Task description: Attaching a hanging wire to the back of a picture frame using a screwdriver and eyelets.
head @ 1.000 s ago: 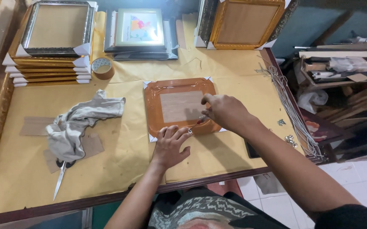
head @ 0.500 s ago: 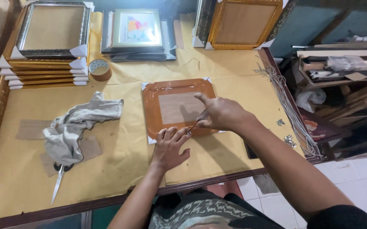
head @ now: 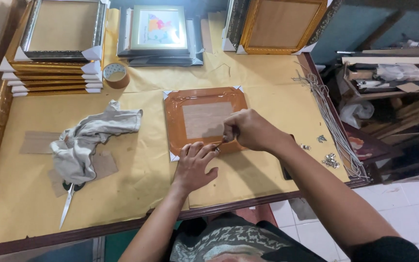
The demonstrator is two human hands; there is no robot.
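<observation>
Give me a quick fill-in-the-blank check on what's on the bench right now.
1. The left hand presses the near edge of the ____ picture frame.
2. The roll of tape sits beside the ____ of frames.
3. The scissors lie partly under the grey ____.

Missing: orange; stack; cloth

Both hands [head: 193, 164] on orange frame [head: 204, 119]; right perhaps holds tool.

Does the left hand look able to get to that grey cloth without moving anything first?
Probably yes. The left hand rests flat at the near edge of the orange frame, and only bare table paper lies between it and the grey cloth to its left.
</observation>
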